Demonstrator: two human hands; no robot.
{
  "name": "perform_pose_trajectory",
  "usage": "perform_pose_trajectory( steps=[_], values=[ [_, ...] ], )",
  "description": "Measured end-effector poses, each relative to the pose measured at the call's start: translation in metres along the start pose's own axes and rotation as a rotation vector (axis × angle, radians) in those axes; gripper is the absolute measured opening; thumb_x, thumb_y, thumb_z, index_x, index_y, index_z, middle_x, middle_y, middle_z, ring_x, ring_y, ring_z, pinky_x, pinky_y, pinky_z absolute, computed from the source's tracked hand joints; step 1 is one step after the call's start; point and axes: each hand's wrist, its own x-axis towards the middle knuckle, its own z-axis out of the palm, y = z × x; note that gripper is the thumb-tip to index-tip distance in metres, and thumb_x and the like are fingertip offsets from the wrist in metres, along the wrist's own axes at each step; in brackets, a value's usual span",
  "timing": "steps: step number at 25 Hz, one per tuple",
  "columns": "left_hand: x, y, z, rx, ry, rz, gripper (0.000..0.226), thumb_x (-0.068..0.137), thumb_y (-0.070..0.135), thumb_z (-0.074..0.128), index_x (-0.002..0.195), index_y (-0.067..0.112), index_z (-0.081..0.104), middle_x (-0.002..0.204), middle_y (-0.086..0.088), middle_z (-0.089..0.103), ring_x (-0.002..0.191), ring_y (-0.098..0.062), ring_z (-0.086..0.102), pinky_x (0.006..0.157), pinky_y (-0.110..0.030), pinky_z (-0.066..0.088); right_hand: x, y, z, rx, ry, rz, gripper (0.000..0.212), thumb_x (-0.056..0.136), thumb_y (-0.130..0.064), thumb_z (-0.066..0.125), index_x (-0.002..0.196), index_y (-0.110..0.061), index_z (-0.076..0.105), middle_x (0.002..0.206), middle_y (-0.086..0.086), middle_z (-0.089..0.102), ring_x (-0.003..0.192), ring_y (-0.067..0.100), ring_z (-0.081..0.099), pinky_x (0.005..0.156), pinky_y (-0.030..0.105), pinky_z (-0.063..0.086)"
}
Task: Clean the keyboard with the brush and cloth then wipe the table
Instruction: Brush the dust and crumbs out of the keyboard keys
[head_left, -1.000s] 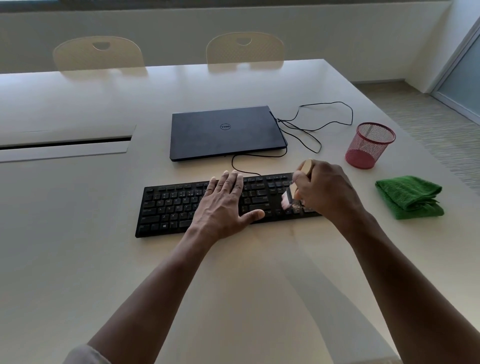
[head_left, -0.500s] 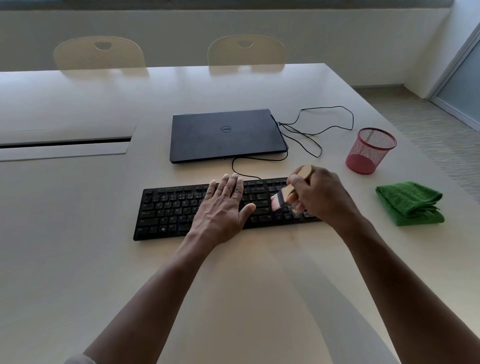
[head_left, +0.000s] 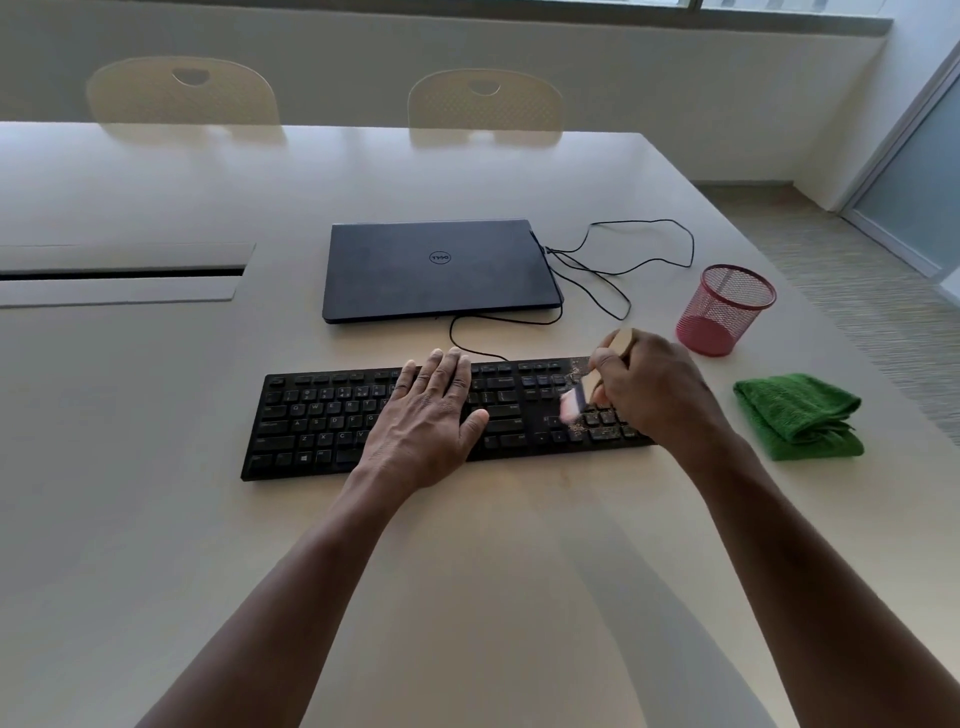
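A black keyboard lies across the middle of the pale table. My left hand rests flat on its centre keys, fingers straight. At the keyboard's right end my right hand grips a small brush with a wooden handle; its pale bristles touch the keys left of the number pad. Brown crumbs speckle the number pad and the upper right corner. To the right of the keyboard, a folded green cloth lies on the table.
A shut dark laptop lies behind the keyboard, with thin black cables looping to its right. A red mesh cup stands behind the cloth. A cable slot is at the left. Two chairs stand at the far edge.
The brush has swept left and back across the keyboard's right end, bristles now angled down-left. My left hand has stayed flat on the keys. The camera view has tilted slightly.
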Motion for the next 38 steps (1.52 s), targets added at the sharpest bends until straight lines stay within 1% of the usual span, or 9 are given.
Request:
perform_pose_trajectory(
  steps=[2,5,8,11,17,22,26,33,38],
  values=[
    [0.0,0.0,0.0,-0.006,0.001,0.001,0.072,0.103,0.056,0.015,0.159,0.017,-0.008,0.167,-0.001,-0.013,0.152,-0.014,-0.018,0.125,-0.038,-0.009,0.004,0.002,-0.006,0.062,0.016,0.009,0.022,0.103,-0.033,0.053,0.102,-0.019,0.07,0.078,0.001,0.075,0.073,0.016,0.072,0.072,0.033,0.059],
    [-0.001,-0.001,0.001,-0.001,0.013,0.0,0.072,0.103,0.057,0.014,0.159,0.017,-0.008,0.168,-0.001,-0.012,0.153,-0.014,-0.017,0.125,-0.038,-0.009,-0.002,-0.002,-0.003,0.233,-0.091,0.024,0.02,0.103,-0.03,0.055,0.099,-0.019,0.071,0.073,0.0,0.075,0.05,-0.001,0.064,0.052,0.02,0.053],
    [-0.001,0.0,0.0,-0.003,0.012,-0.004,0.072,0.103,0.056,0.015,0.159,0.018,-0.008,0.167,-0.001,-0.012,0.152,-0.013,-0.017,0.125,-0.038,-0.01,-0.005,0.0,0.004,0.052,-0.03,0.003,0.024,0.102,-0.034,0.053,0.099,-0.019,0.07,0.078,0.001,0.075,0.072,0.017,0.072,0.072,0.036,0.06],
    [-0.002,0.001,-0.001,-0.013,0.012,-0.005,0.072,0.103,0.056,0.015,0.16,0.017,-0.008,0.167,-0.001,-0.012,0.152,-0.013,-0.018,0.125,-0.038,-0.01,-0.002,-0.005,0.001,0.005,0.07,-0.036,0.026,0.101,-0.037,0.05,0.098,-0.018,0.068,0.08,0.002,0.074,0.08,0.026,0.071,0.08,0.039,0.058],
    [-0.001,0.0,0.001,-0.018,0.026,-0.004,0.073,0.103,0.056,0.016,0.16,0.017,-0.005,0.168,-0.002,-0.009,0.153,-0.014,-0.015,0.125,-0.038,-0.008,-0.008,-0.022,0.006,-0.044,-0.074,-0.094,0.026,0.101,-0.031,0.05,0.093,-0.014,0.068,0.078,0.005,0.073,0.074,0.025,0.07,0.075,0.04,0.06],
    [-0.002,0.0,0.001,-0.024,0.032,-0.004,0.072,0.103,0.056,0.017,0.16,0.017,-0.005,0.168,-0.002,-0.009,0.153,-0.014,-0.014,0.125,-0.039,-0.008,-0.006,-0.027,0.002,-0.028,-0.019,-0.11,0.026,0.104,-0.033,0.05,0.097,-0.015,0.068,0.078,0.004,0.072,0.074,0.023,0.069,0.071,0.031,0.055],
    [-0.002,0.0,0.001,-0.025,0.036,0.0,0.072,0.103,0.056,0.017,0.16,0.017,-0.004,0.168,-0.002,-0.008,0.153,-0.014,-0.014,0.125,-0.038,-0.009,-0.008,-0.026,0.001,-0.079,-0.121,-0.091,0.029,0.104,-0.033,0.049,0.097,-0.013,0.068,0.078,0.005,0.072,0.07,0.022,0.07,0.071,0.036,0.06],
    [-0.003,0.001,0.0,-0.026,0.034,-0.003,0.072,0.103,0.055,0.017,0.16,0.017,-0.004,0.168,-0.002,-0.008,0.153,-0.014,-0.014,0.125,-0.038,-0.008,-0.009,-0.021,0.001,-0.023,-0.098,-0.054,0.028,0.103,-0.032,0.05,0.098,-0.013,0.07,0.076,0.005,0.074,0.07,0.022,0.071,0.072,0.038,0.061],
    [-0.004,0.001,-0.003,-0.024,0.026,-0.007,0.071,0.104,0.055,0.017,0.16,0.017,-0.005,0.168,-0.002,-0.01,0.153,-0.014,-0.015,0.125,-0.037,-0.009,-0.004,-0.015,-0.004,-0.064,0.021,-0.012,0.03,0.102,-0.035,0.05,0.095,-0.013,0.069,0.079,0.006,0.072,0.077,0.025,0.069,0.075,0.035,0.056]
  ],
)
